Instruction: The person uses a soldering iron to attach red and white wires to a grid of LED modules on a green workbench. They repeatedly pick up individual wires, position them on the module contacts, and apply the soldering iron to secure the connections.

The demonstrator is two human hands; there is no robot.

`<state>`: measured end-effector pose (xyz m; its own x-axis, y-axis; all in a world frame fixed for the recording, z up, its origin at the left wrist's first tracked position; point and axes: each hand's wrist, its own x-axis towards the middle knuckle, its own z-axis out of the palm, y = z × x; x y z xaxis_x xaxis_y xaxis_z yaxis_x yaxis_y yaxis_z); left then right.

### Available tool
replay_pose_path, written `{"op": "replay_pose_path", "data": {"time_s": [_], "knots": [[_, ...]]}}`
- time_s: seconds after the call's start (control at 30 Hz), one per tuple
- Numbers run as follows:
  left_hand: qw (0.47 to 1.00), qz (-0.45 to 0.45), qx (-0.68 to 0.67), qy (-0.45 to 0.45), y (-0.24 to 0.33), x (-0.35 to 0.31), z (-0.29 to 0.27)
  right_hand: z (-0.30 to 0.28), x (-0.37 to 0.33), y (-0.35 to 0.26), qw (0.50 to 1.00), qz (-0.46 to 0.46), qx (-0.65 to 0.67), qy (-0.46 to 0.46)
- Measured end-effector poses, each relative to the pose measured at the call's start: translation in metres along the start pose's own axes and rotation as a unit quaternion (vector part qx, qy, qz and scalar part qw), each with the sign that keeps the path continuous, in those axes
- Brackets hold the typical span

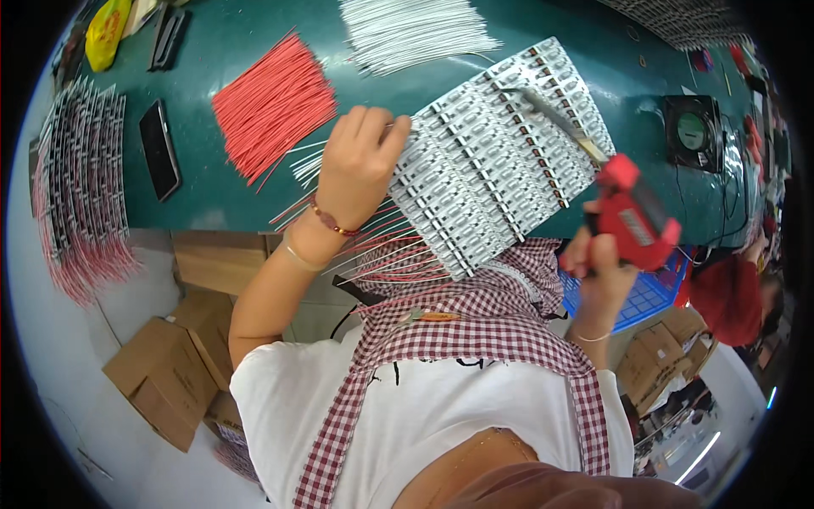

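Note:
A grey-white panel (509, 161) with rows of small identical parts lies at a slant over the green table's near edge. Red and white wires (398, 246) trail from its left side, over my checked apron. At the panel's upper left edge is my left hand (360, 157), its fingers bent and pressed together; what they pinch is hidden. My right hand (600, 254), blurred by motion, is wrapped round the handle of a red pistol-shaped tool (632, 216). The tool's long, thin tip reaches up and left over the panel's right part.
Piles of cut red wires (275, 102) and white wires (415, 34) lie beyond my left hand. A phone (159, 151) and a stack of wired panels (80, 178) are at left. A dark round-faced device (694, 131) stands right, above a blue basket (623, 301). Another person's red sleeve (729, 301) shows far right.

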<state>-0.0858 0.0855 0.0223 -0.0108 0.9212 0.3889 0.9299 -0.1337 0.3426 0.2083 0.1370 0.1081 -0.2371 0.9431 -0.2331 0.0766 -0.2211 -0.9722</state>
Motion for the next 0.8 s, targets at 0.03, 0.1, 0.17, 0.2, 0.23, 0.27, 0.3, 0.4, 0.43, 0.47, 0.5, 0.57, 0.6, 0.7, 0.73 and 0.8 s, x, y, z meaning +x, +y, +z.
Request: {"op": "replay_pose_path", "data": {"time_s": [0.03, 0.1, 0.17, 0.2, 0.23, 0.27, 0.3, 0.4, 0.43, 0.47, 0.5, 0.57, 0.6, 0.7, 0.73, 0.8], "knots": [[1.0, -0.002, 0.004, 0.001, 0.0, 0.0, 0.0, 0.01, -0.002, 0.007, 0.999, 0.017, -0.026, -0.009], [1.0, -0.002, 0.011, 0.002, 0.0, 0.0, 0.001, 0.026, -0.004, 0.011, 0.995, 0.066, -0.069, -0.011], [1.0, 0.008, 0.011, 0.009, -0.001, 0.0, 0.005, 0.038, -0.003, 0.007, 0.986, 0.131, -0.104, 0.003], [1.0, 0.015, 0.013, 0.011, -0.002, 0.0, 0.005, 0.035, -0.002, 0.013, 0.986, 0.103, -0.133, -0.017], [1.0, 0.022, 0.015, 0.012, -0.003, 0.0, 0.006, 0.037, -0.002, 0.016, 0.985, 0.092, -0.142, -0.019], [1.0, 0.024, 0.015, 0.01, -0.003, 0.0, 0.006, 0.038, -0.002, 0.019, 0.985, 0.08, -0.151, -0.021], [1.0, 0.015, 0.013, 0.013, -0.002, 0.0, 0.005, 0.039, -0.001, 0.02, 0.984, 0.068, -0.16, -0.022], [1.0, -0.003, 0.008, 0.02, 0.001, 0.0, 0.003, 0.04, -0.006, 0.021, 0.982, 0.065, -0.177, -0.03], [1.0, -0.004, 0.006, 0.021, 0.001, 0.0, 0.003, 0.04, -0.006, 0.022, 0.98, 0.059, -0.186, -0.038], [1.0, -0.004, 0.005, 0.021, 0.001, 0.0, 0.003, 0.039, -0.006, 0.023, 0.978, 0.053, -0.195, -0.045], [1.0, -0.005, 0.002, 0.02, 0.001, 0.0, 0.002, 0.04, -0.006, 0.023, 0.977, 0.047, -0.203, -0.052], [1.0, -0.005, -0.004, 0.017, 0.001, 0.001, 0.001, 0.042, -0.007, 0.023, 0.977, 0.054, -0.202, -0.042], [1.0, -0.006, -0.006, 0.016, 0.001, 0.001, 0.001, 0.043, -0.008, 0.023, 0.977, 0.057, -0.202, -0.038], [1.0, -0.007, -0.008, 0.014, 0.001, 0.002, 0.001, 0.043, -0.006, 0.019, 0.973, 0.034, -0.22, -0.054], [1.0, -0.007, -0.006, 0.015, 0.001, 0.001, 0.001, 0.043, -0.006, 0.019, 0.97, 0.028, -0.233, -0.059], [1.0, -0.008, -0.005, 0.016, 0.002, 0.001, 0.001, 0.042, -0.005, 0.017, 0.963, 0.015, -0.259, -0.068]]}}
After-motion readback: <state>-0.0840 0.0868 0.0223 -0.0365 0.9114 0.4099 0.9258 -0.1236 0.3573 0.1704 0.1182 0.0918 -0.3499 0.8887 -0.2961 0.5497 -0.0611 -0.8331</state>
